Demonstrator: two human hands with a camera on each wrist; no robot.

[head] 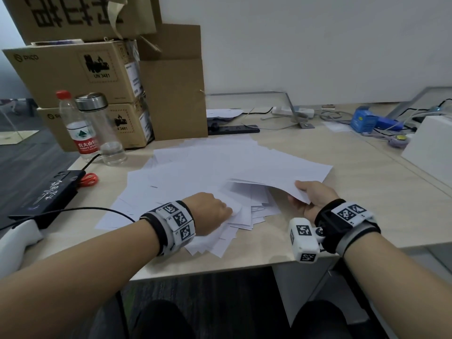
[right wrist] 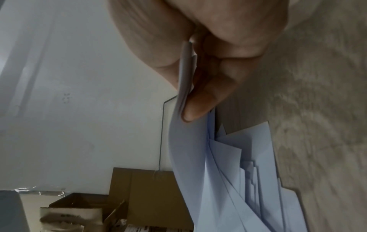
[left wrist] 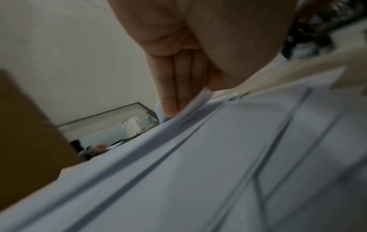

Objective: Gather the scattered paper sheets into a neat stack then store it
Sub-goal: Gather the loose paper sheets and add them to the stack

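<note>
Several white paper sheets (head: 208, 167) lie fanned and overlapping across the middle of the desk (head: 367, 192). My right hand (head: 310, 196) pinches the near corner of a few upper sheets (right wrist: 186, 75) between thumb and fingers, lifting them off the pile. In the right wrist view the lower sheets (right wrist: 248, 164) fan out below. My left hand (head: 212, 211) rests on the pile's near part, its fingers (left wrist: 170, 87) tucked around the curled edge of a sheet (left wrist: 200, 97), gripping it.
Cardboard boxes (head: 80, 72) stand stacked at the back left, with a water bottle (head: 78, 128) and a clear flask (head: 102, 128) before them. A black case (head: 44, 192) lies at the left edge. A power strip (head: 232, 128), cables and a blue box (head: 364, 121) sit behind.
</note>
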